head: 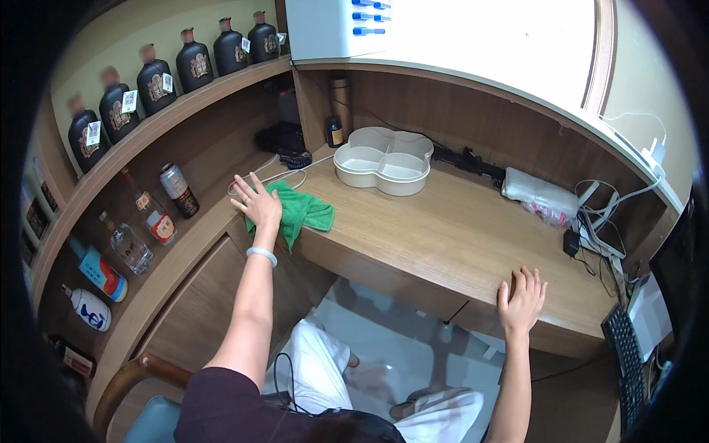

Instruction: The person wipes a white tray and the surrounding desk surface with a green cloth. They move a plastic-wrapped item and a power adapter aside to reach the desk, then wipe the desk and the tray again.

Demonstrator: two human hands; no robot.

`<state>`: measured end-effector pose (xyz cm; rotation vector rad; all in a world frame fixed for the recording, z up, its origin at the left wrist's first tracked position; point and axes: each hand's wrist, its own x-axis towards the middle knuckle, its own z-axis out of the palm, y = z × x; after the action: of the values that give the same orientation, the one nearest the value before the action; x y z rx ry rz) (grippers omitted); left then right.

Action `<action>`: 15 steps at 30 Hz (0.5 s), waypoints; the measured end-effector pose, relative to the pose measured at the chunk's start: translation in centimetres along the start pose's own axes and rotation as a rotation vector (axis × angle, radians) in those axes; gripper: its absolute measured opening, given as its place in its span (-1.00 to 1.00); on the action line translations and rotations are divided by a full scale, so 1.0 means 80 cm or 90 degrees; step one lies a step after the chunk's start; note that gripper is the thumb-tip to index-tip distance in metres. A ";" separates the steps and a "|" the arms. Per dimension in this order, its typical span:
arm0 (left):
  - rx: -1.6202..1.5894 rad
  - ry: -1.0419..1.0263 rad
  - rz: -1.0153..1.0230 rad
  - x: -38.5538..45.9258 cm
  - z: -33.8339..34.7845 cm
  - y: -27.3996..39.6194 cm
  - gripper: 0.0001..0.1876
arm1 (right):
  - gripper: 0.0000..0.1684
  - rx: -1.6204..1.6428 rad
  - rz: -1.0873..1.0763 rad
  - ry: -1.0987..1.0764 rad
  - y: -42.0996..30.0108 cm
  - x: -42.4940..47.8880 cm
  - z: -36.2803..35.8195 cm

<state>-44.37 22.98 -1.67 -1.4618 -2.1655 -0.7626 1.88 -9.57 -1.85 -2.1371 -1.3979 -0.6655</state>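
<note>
My left hand (258, 202) rests with fingers spread at the left end of the wooden desk (421, 232), touching a crumpled green cloth (304, 207). Part of the cloth is hidden under the hand, and one corner hangs over the front edge. A pale bangle (262, 255) circles that wrist. At the desk's front right, my right hand (522, 299) lies palm down, grasping nothing. Between and beyond the hands stands an off-white, lobed divided tray (382, 178), its visible compartments without contents.
Several dark bottles (195, 66) line the upper left shelf; other bottles and a can (179, 190) stand below. Along the back lie a plastic-wrapped bundle (537, 194) and a router with cables (601, 221). A keyboard (626, 354) sits at right, a wooden chair (127, 382) lower left.
</note>
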 end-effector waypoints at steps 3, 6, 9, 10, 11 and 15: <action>-0.216 -0.011 -0.044 -0.021 0.032 0.002 -0.25 | -0.53 0.006 -0.013 -0.004 -0.004 0.002 0.002; -0.313 -0.171 -0.066 -0.080 -0.010 0.058 -0.29 | -0.53 0.000 -0.012 0.001 -0.001 0.000 0.005; -0.397 -0.148 -0.031 -0.129 -0.022 0.077 -0.30 | -0.52 0.000 -0.012 -0.001 0.001 -0.002 0.007; -0.459 -0.112 -0.009 -0.148 -0.024 0.083 -0.31 | -0.52 0.003 -0.009 0.001 0.001 -0.002 0.007; -0.519 -0.075 0.012 -0.171 -0.026 0.088 -0.33 | -0.52 0.007 -0.007 0.002 0.001 -0.002 0.007; -0.778 -0.081 -0.010 -0.252 -0.050 0.113 -0.32 | -0.53 -0.005 0.001 0.011 0.002 -0.002 0.010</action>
<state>-28.55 8.91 -9.08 -1.9910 -1.7623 -2.2801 2.06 -9.22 -2.61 -2.1332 -1.3868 -0.6880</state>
